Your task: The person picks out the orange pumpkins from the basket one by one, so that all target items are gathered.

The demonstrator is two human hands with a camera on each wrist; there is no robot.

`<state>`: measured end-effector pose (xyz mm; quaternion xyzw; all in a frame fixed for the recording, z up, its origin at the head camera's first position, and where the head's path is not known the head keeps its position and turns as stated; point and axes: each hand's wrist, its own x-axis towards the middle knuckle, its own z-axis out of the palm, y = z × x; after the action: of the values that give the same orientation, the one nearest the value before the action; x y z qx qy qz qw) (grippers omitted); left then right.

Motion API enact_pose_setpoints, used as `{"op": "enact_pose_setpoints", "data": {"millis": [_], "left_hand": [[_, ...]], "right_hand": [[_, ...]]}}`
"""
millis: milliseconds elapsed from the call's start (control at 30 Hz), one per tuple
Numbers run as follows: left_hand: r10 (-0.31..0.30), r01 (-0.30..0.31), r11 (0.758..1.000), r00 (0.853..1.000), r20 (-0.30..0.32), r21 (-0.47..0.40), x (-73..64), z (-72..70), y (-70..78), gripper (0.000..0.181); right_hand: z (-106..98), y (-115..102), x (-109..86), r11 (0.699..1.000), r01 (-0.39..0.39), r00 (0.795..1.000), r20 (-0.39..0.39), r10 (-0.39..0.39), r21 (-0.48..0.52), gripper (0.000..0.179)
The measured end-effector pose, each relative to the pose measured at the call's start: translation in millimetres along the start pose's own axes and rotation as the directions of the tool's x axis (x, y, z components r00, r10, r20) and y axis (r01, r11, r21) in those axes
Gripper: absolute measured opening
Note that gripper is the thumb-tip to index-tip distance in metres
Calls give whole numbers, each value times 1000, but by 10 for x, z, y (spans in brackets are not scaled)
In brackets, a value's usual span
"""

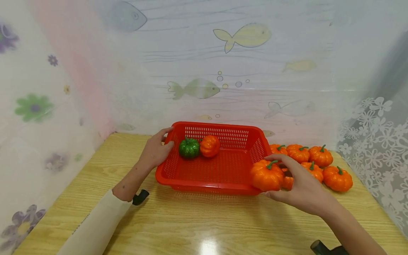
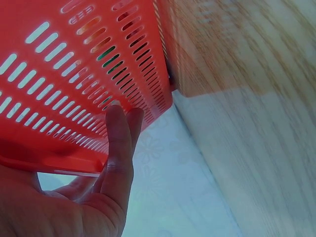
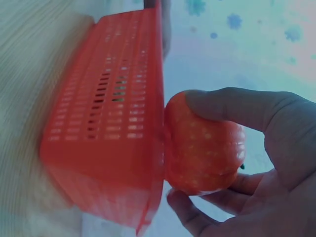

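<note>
A red plastic basket (image 1: 220,185) with slotted walls stands on the table. Inside it, towards the left, a green pumpkin (image 1: 189,148) sits beside an orange pumpkin (image 1: 210,146). My left hand (image 1: 156,150) grips the basket's left rim; in the left wrist view its fingers (image 2: 119,143) lie along the outside of the slotted wall. With thumb and fingers, my right hand (image 1: 301,186) holds another orange pumpkin (image 1: 267,176) with a green stem at the basket's front right corner. The right wrist view shows that pumpkin (image 3: 202,148) at rim height, the thumb on one side and fingers on the other.
Several orange pumpkins (image 1: 338,179) stand in rows to the right of the basket, partly hidden by my right hand. The wood-grain table (image 1: 178,226) meets a patterned wall covering (image 1: 197,63) behind the basket, with more such covering at both sides.
</note>
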<state>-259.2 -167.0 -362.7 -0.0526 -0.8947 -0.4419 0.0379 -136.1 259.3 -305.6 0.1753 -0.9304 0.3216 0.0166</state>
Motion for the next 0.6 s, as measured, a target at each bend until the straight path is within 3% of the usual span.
{"op": "enact_pose_setpoints", "data": {"millis": [600], "left_hand": [[-3,3,1000,1000,0,-6,1,6,1,61]], "right_hand": [[-159,292,-283,997,57,995,-77,-61,-52,86]]}}
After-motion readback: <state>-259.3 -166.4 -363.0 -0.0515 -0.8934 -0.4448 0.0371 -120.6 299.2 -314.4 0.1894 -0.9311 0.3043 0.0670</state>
